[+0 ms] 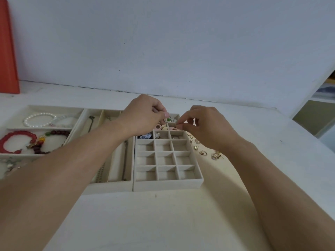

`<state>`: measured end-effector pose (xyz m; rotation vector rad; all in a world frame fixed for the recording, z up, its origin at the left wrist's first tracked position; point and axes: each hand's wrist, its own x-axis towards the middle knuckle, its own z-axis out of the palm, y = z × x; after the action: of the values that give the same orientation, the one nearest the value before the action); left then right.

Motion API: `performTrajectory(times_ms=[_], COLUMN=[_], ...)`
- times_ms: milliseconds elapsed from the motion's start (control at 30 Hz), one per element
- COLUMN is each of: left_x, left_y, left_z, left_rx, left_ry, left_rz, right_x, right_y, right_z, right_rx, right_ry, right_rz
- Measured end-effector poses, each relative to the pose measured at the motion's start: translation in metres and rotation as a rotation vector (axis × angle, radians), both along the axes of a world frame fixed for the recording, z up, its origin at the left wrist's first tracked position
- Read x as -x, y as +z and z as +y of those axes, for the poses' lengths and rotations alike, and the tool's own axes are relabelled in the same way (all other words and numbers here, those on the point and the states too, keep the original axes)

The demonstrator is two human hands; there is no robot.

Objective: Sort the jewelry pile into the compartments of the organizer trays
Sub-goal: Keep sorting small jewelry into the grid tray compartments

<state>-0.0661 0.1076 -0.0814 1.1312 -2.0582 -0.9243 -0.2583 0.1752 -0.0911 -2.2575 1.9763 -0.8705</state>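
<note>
My left hand (143, 115) pinches a small ring with a green stone (168, 119) above the far end of the beige grid tray (166, 183). Just right of it, my right hand (204, 127) pinches a tiny piece at its fingertips; what it is stays too small to tell. The far cells of the grid tray hold small earrings and pink and cream pieces (160, 126). Several gold earrings (203, 152) lie loose on the table to the right of the tray. Both hands hover close together, fingertips almost touching.
A long-slot tray (116, 185) with chains sits left of the grid tray. Further left, a wide tray (76, 113) holds a pearl bracelet (39, 119), a red bracelet (16, 142) and dark beads. An orange object (8, 51) stands at the far left wall.
</note>
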Motion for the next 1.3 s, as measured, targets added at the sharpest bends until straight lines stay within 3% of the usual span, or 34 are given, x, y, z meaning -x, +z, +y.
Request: performTrajectory(times_ms=[100,200,667,767,933,1300], left_x=[-0.002,-0.003,-0.003,-0.003,0.0,0.001], left_y=[-0.001,0.0,0.004,0.003,0.0,-0.002], left_z=[-0.004,-0.005,0.001,0.0,0.001,0.003], left_rx=[-0.009,-0.004,-0.029,-0.03,-0.017,-0.106], left_ry=[0.007,0.004,-0.008,-0.005,-0.013,-0.072], left_rz=[-0.002,0.005,0.008,0.024,0.02,-0.008], right_x=[0.001,-0.001,-0.005,0.001,0.004,-0.007], right_y=[0.003,-0.002,-0.004,-0.002,0.001,-0.002], right_z=[0.001,0.003,0.003,0.002,0.007,0.009], right_rx=[-0.224,-0.343,-0.344,-0.259,0.029,0.227], right_ry=[-0.035,-0.06,-0.037,-0.045,0.055,0.162], right_rz=[0.224,0.282,0.25,0.194,-0.061,0.038])
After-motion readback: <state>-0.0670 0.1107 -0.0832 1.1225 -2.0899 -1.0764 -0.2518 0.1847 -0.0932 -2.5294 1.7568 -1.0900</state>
